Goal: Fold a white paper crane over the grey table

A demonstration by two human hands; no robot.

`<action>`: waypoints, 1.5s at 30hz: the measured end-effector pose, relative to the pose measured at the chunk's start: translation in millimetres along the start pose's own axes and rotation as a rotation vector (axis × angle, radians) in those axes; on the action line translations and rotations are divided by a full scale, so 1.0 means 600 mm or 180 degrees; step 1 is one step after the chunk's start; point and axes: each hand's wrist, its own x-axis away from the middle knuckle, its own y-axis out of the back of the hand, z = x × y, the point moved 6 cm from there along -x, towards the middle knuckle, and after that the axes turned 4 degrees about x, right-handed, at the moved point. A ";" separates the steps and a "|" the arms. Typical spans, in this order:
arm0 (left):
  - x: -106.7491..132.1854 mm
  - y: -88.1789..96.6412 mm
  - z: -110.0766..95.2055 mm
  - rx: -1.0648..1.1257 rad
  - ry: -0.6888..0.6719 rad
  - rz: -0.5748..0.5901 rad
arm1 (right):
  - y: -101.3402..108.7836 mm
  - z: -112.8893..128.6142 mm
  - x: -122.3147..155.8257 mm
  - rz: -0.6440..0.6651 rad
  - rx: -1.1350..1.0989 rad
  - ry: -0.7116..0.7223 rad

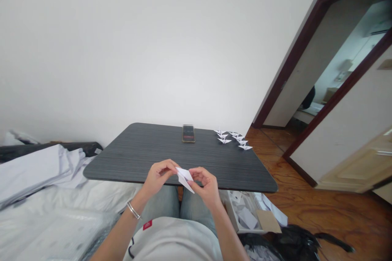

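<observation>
A small piece of folded white paper [185, 178] is held in the air over the near edge of the dark table [147, 151]. My left hand [159, 174] pinches its left corner between thumb and fingertips. On the other side, my right hand [205, 182] grips the right edge, thumb below and fingers above. The paper has pointed ends and a fold opening toward me. Toward the table's right back corner stand several finished white paper cranes [233, 137], grouped in two rough rows.
A phone [188, 133] lies at the table's back middle. Under the right side sits an open box [243, 214] with white paper, beside black plastic bags [294, 242]. White sheets and bedding [39, 171] lie to the left. A doorway [309, 69] is at right.
</observation>
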 end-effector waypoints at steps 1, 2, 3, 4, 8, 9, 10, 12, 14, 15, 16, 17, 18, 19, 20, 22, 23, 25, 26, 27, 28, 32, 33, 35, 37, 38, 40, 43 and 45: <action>0.000 0.000 0.000 0.0041 0.0011 -0.0009 | 0.003 -0.003 0.000 -0.0069 0.0040 -0.0047; 0.000 0.000 0.000 0.0075 0.0027 -0.0003 | 0.005 -0.006 0.000 -0.0144 0.0082 -0.0096; 0.000 -0.001 0.000 0.0104 0.0048 0.0019 | 0.008 -0.008 0.001 -0.0224 0.0121 -0.0141; 0.001 -0.003 -0.001 0.0128 0.0074 0.0057 | 0.010 -0.010 0.001 -0.0292 0.0164 -0.0181; 0.003 -0.014 -0.005 0.0301 0.0188 0.0223 | 0.015 -0.007 -0.001 -0.0454 0.0388 -0.0241; 0.003 -0.015 -0.007 0.0375 0.0220 0.0206 | 0.016 -0.004 -0.001 -0.0484 0.0449 -0.0225; 0.003 -0.015 -0.007 0.0448 0.0262 0.0157 | 0.016 0.000 -0.002 -0.0502 0.0507 -0.0200; 0.000 -0.014 -0.005 0.0504 0.0401 0.0008 | 0.016 0.006 -0.002 -0.0508 0.0597 -0.0139; -0.003 -0.013 -0.001 0.0363 0.0613 -0.0090 | 0.014 0.009 -0.002 -0.0471 0.0643 -0.0095; -0.005 -0.013 0.002 0.0247 0.0732 -0.0098 | 0.013 0.009 -0.002 -0.0452 0.0651 -0.0083; -0.007 -0.012 0.004 0.0142 0.0847 -0.0085 | 0.012 0.008 -0.002 -0.0436 0.0647 -0.0080; -0.008 -0.012 0.007 0.0068 0.0961 -0.0056 | 0.011 0.006 -0.002 -0.0426 0.0628 -0.0086; -0.009 -0.012 0.010 0.0039 0.1067 -0.0010 | 0.011 0.002 -0.002 -0.0419 0.0596 -0.0103; -0.010 -0.012 0.012 0.0041 0.1162 0.0046 | 0.011 -0.002 -0.002 -0.0413 0.0551 -0.0131; -0.010 -0.012 0.014 0.0039 0.1243 0.0112 | 0.011 -0.008 -0.002 -0.0401 0.0495 -0.0166; -0.010 -0.011 0.014 -0.0065 0.1322 0.0247 | 0.010 -0.019 -0.002 -0.0370 0.0379 -0.0250; -0.010 -0.010 0.012 -0.0211 0.1300 0.0293 | 0.010 -0.024 -0.002 -0.0363 0.0327 -0.0294; -0.012 -0.008 0.000 -0.0610 0.1121 0.0376 | 0.009 -0.031 -0.002 -0.0354 0.0233 -0.0379; -0.014 -0.009 -0.007 -0.0822 0.1015 0.0429 | 0.009 -0.032 -0.002 -0.0349 0.0188 -0.0420; -0.015 -0.011 -0.014 -0.1009 0.0923 0.0511 | 0.008 -0.032 -0.002 -0.0336 0.0146 -0.0456; -0.016 -0.015 -0.020 -0.1156 0.0851 0.0610 | 0.006 -0.031 -0.002 -0.0308 0.0112 -0.0481; -0.020 -0.028 -0.034 -0.1411 0.0747 0.0823 | -0.003 -0.021 -0.002 -0.0185 0.0069 -0.0499; -0.020 -0.031 -0.034 -0.1417 0.0750 0.0853 | -0.004 -0.019 -0.002 -0.0176 0.0056 -0.0506; -0.020 -0.035 -0.030 -0.1378 0.0770 0.0871 | -0.005 -0.019 -0.001 -0.0179 0.0027 -0.0522; -0.019 -0.037 -0.025 -0.1290 0.0795 0.0850 | -0.006 -0.019 -0.001 -0.0172 0.0029 -0.0521; -0.018 -0.037 -0.022 -0.1228 0.0807 0.0831 | -0.007 -0.020 -0.001 -0.0161 0.0040 -0.0518; -0.017 -0.034 -0.017 -0.1087 0.0851 0.0782 | -0.008 -0.020 -0.001 -0.0139 0.0057 -0.0531; -0.015 -0.030 -0.008 -0.0917 0.0966 0.0768 | -0.009 -0.023 -0.001 -0.0104 0.0040 -0.0586; -0.013 -0.027 -0.003 -0.0880 0.1012 0.0788 | -0.010 -0.025 -0.001 -0.0072 -0.0005 -0.0618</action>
